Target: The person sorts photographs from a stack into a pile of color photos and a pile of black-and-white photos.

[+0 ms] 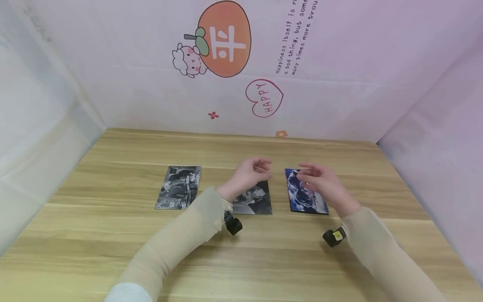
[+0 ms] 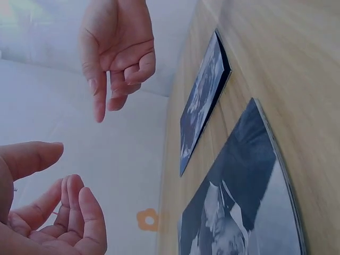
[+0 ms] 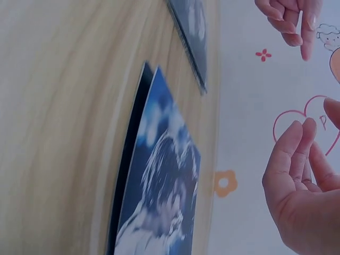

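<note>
Three photo prints lie in a row on the wooden table. A black-and-white print of a group scene [image 1: 177, 188] is at the left. My left hand [image 1: 247, 176] hovers over the middle black-and-white print [image 1: 258, 203] and partly covers it in the head view. Over the blue-toned print [image 1: 307, 199] at the right hangs my right hand [image 1: 326, 184]. Both hands are raised off the prints, fingers loosely bent. The left wrist view shows a gap between thumb and fingers of the left hand [image 2: 58, 212]. Nothing is in the right hand [image 3: 303, 196] either.
White cloth with printed drawings [image 1: 226, 42] forms the back wall, and plain white cloth [image 1: 441, 113] closes the sides. Dark wrist cameras [image 1: 232, 223] are strapped below both hands. Wooden tabletop [image 1: 264, 260] extends in front of the prints.
</note>
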`<action>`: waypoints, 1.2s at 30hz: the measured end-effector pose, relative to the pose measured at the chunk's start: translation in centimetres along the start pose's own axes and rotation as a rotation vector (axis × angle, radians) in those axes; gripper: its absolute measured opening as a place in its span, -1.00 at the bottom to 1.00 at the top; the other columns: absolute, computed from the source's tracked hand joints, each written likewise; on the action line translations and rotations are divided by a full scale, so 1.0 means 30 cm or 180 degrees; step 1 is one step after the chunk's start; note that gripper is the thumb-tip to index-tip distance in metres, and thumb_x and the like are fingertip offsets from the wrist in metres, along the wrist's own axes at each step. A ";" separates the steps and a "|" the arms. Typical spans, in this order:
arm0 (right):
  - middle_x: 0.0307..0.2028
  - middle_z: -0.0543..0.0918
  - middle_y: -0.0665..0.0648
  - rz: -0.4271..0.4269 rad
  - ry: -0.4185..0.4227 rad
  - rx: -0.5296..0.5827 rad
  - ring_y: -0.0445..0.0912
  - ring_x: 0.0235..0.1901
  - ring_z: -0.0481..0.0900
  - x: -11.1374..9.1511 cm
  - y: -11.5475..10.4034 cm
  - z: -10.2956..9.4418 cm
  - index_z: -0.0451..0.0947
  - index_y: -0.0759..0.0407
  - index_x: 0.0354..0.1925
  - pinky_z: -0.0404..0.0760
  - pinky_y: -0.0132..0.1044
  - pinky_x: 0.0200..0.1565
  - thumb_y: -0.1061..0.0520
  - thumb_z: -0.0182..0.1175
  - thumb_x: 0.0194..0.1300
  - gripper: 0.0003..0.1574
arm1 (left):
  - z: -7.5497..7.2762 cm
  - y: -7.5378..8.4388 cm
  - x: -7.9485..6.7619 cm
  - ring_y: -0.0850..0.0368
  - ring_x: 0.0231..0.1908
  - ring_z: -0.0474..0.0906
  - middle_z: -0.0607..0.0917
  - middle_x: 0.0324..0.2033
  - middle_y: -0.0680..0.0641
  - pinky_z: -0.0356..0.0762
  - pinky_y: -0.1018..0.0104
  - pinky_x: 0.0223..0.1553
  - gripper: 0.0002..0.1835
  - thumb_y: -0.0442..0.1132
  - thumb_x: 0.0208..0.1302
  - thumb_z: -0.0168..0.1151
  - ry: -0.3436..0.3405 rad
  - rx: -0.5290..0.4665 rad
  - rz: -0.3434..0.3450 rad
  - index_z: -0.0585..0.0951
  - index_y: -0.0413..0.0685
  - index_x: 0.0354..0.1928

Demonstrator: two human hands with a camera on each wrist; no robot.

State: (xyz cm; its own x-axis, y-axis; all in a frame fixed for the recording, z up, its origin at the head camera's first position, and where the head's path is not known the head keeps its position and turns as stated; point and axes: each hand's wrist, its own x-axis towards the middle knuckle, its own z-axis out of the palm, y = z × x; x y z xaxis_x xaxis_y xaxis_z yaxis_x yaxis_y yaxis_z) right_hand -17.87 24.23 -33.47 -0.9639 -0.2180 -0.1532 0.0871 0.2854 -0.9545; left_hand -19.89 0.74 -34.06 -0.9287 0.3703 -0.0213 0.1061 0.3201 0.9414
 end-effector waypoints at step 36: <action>0.23 0.34 0.41 0.0294 -0.0521 -0.0196 0.11 0.12 0.46 0.084 0.044 0.189 0.13 0.33 0.36 0.48 -0.06 0.20 0.23 0.10 0.34 -0.31 | -0.160 -0.162 -0.088 -0.08 0.06 0.50 0.56 0.05 -0.24 0.55 0.16 0.03 -0.50 -0.32 0.22 0.22 0.0083 0.0006 -0.0347 0.42 -0.23 0.22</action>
State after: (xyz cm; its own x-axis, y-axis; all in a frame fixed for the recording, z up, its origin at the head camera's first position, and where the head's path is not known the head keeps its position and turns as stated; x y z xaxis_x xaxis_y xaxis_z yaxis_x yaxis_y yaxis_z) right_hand -18.76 18.77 -36.57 -0.8982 -0.3356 -0.2838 0.1529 0.3667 -0.9177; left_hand -19.66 -5.98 -36.98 -0.9437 0.3104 -0.1148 0.0045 0.3589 0.9334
